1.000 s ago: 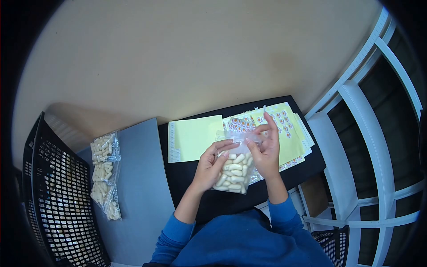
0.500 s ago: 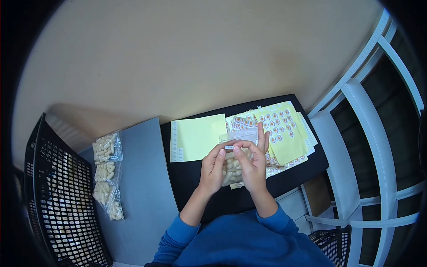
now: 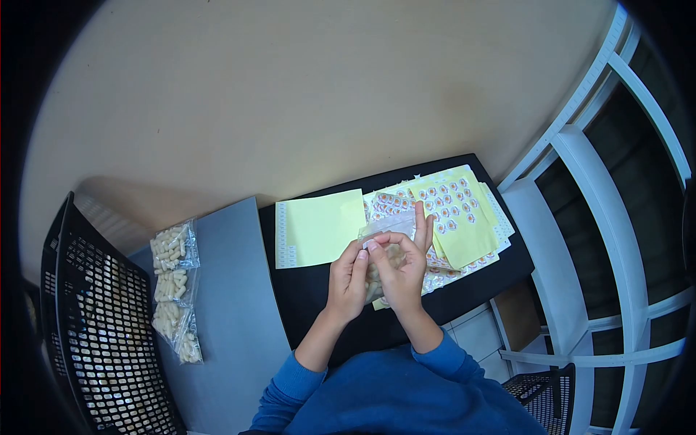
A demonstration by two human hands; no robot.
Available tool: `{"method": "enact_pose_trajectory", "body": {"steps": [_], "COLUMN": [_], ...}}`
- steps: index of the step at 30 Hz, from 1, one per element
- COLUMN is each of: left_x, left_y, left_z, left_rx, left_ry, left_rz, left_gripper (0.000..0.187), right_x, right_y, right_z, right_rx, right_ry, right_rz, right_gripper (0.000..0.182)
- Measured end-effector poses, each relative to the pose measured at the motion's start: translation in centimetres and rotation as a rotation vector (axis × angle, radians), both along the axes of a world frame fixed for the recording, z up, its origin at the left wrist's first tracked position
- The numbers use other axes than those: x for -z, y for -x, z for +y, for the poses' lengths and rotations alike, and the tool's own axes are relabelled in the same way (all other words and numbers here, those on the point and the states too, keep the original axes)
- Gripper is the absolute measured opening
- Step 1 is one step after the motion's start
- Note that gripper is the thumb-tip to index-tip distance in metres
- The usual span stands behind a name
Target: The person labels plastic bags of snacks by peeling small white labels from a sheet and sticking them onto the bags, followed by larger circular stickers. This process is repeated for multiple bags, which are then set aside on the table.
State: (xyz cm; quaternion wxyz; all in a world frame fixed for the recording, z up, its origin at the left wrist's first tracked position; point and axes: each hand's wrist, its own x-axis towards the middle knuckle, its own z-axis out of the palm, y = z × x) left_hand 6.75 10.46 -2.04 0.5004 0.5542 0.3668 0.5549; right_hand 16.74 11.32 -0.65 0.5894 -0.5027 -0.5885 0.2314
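Both hands are at a clear plastic bag (image 3: 391, 223) of pale, capsule-like pieces, above the black table. My left hand (image 3: 348, 284) closes on the bag's left side, its thumb pointing up. From the right, my right hand (image 3: 402, 272) presses thumb and index finger near the bag's upper part, other fingers extended away. A small white label (image 3: 367, 246) shows between the fingertips, mostly covered. Just behind lies a yellow sheet (image 3: 322, 226) with a column of small white labels. Sheets of round orange-and-white stickers (image 3: 449, 210) are piled beside my right hand.
Several filled bags (image 3: 171, 286) lie in a row on the grey board (image 3: 232, 304) at left. A tall black perforated basket (image 3: 109, 326) stands at the left edge. White shelving (image 3: 609, 239) rises at right, with another black basket (image 3: 544, 395) below. A wall backs the black table (image 3: 312, 304).
The small label, earlier in plain view between both thumbs, is now largely under my fingertips. My right thumb and index finger have shifted left and closed, covering more of the bag.
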Motion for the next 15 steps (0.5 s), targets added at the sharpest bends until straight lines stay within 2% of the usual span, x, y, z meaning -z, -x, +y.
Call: {"method": "enact_pose_trajectory", "body": {"steps": [4, 7, 11, 13, 15], "left_x": [-0.1, -0.1, 0.0, -0.3, -0.6], "left_y": [-0.9, -0.6, -0.4, -0.5, -0.8], "left_z": [-0.1, -0.4, -0.4, -0.3, -0.4], "left_rx": [-0.079, -0.064, -0.049, -0.076, -0.086], "left_ry": [-0.039, -0.039, -0.076, -0.025, -0.017], "left_rz": [-0.08, -0.002, -0.035, -0.008, -0.005], "left_gripper": [0.03, 0.031, 0.029, 0.027, 0.027], "right_x": [0.2, 0.2, 0.2, 0.3, 1.1], "right_y": [-0.1, -0.1, -0.3, -0.5, -1.1], "right_z": [0.0, 0.0, -0.1, -0.2, 0.1], "right_rx": [0.022, 0.021, 0.023, -0.042, -0.002], "right_ry": [-0.029, -0.062, -0.094, -0.099, -0.139], "right_rz": [-0.011, 0.002, 0.021, 0.168, 0.099], "right_gripper": [0.012, 0.012, 0.012, 0.012, 0.016]}}
